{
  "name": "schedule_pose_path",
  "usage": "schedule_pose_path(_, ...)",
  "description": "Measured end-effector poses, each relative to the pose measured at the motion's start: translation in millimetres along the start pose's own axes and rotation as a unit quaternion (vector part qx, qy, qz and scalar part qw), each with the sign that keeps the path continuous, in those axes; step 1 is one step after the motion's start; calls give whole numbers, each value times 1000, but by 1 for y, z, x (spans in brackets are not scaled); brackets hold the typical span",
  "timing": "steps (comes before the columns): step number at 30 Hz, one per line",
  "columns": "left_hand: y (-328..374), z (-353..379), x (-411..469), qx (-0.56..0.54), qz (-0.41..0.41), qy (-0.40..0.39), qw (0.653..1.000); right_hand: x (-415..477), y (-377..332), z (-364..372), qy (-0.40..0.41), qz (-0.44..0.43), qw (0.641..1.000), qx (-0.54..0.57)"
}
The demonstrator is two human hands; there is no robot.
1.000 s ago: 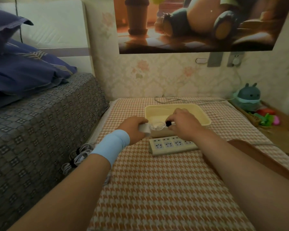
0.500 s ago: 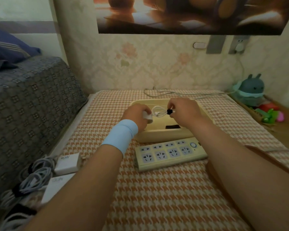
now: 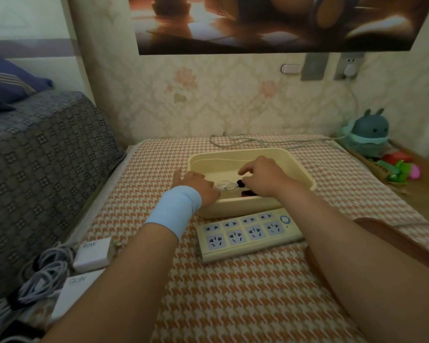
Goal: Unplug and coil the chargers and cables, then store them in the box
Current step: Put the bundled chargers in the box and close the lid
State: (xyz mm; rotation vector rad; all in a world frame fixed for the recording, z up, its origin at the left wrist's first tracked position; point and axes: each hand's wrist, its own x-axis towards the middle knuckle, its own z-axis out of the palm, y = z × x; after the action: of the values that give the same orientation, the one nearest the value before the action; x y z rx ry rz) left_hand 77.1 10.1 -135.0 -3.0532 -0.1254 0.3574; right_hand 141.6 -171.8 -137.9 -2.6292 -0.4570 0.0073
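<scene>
A cream plastic box (image 3: 305,175) stands on the checked orange cloth. My left hand (image 3: 196,185), with a light blue wristband, reaches over the box's front left corner. Its fingers curl down onto the left end of a small coiled white cable (image 3: 226,185). My right hand (image 3: 263,177) pinches the black strap at the coil's right end, low inside the box. A dark item (image 3: 248,193) lies on the box floor under my right hand. Two white chargers, a 90W one (image 3: 93,253) and a GaN one (image 3: 77,290), lie at the left with bundled grey cables (image 3: 42,276).
A cream power strip (image 3: 250,233) with no plugs in it lies just in front of the box. Its grey cord (image 3: 233,141) runs behind the box toward a wall plug (image 3: 349,69). A bed with a dark patterned cover (image 3: 42,154) is left; toys (image 3: 369,132) sit right.
Both hands have lowered the coiled cable from above the box's front rim down into the box. The white charger seen in my left hand is now hidden.
</scene>
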Motion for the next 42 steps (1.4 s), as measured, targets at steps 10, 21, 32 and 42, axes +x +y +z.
schedule_pose_path(10,-1,-1,-15,-47,60,81,994,-22,-13,-11,-83,-20,996,-13)
schedule_pose_path(21,-54,-20,-121,-153,14,108,982,-99,-92,-33,-80,-118,990,-7)
schedule_pose_path(32,-136,24,-261,-155,-100,-54,981,-190,-205,30,-219,-228,947,-50)
schedule_pose_path(42,-159,47,-288,-63,-89,-126,986,-228,-237,94,-233,-319,904,-164)
